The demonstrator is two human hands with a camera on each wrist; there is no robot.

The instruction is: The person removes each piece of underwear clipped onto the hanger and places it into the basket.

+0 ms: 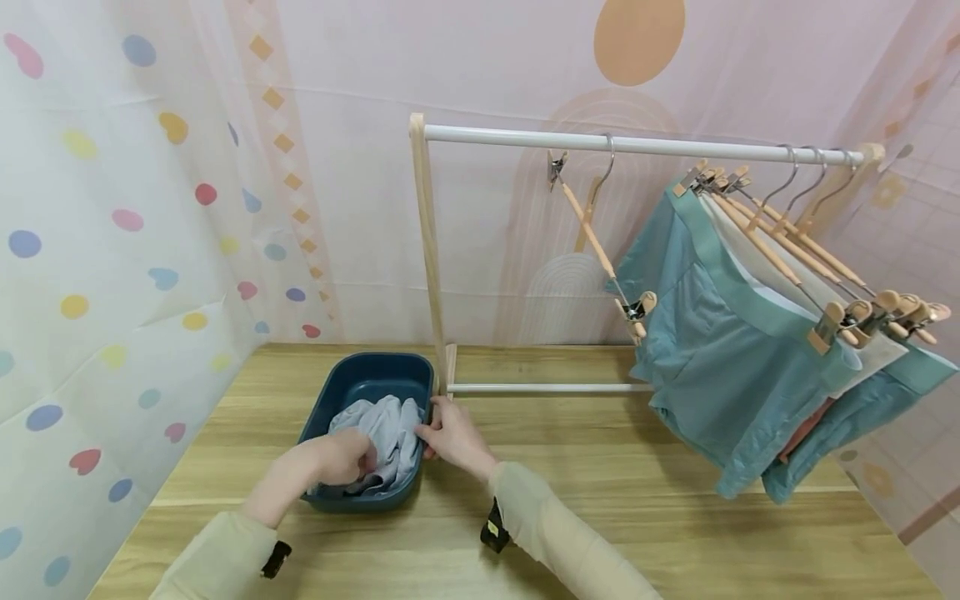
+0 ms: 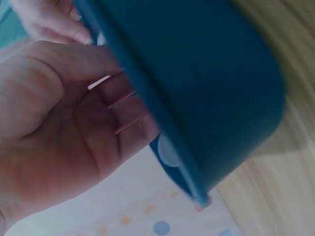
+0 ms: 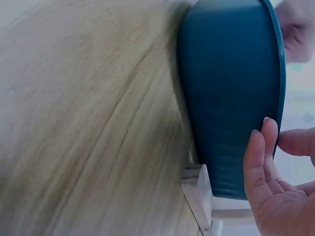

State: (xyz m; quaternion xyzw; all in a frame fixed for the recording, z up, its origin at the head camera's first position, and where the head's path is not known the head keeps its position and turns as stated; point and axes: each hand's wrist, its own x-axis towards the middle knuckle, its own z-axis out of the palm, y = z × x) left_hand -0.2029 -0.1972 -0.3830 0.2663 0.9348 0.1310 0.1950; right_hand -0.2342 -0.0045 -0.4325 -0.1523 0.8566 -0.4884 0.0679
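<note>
A dark blue plastic basin stands on the wooden table with a crumpled light grey garment in it. My left hand reaches over the near left rim and lies against the garment. In the left wrist view its palm faces the camera and the basin's rim hides the fingertips, so I cannot tell whether they grip the cloth. On the right side, my right hand pinches the basin's rim, thumb inside and fingers against the outer wall.
A rack with a white rail stands behind; its left wooden post rises beside the basin. A bare clip hanger hangs mid-rail. Teal shorts and other garments hang from clip hangers at the right. A dotted curtain borders the left.
</note>
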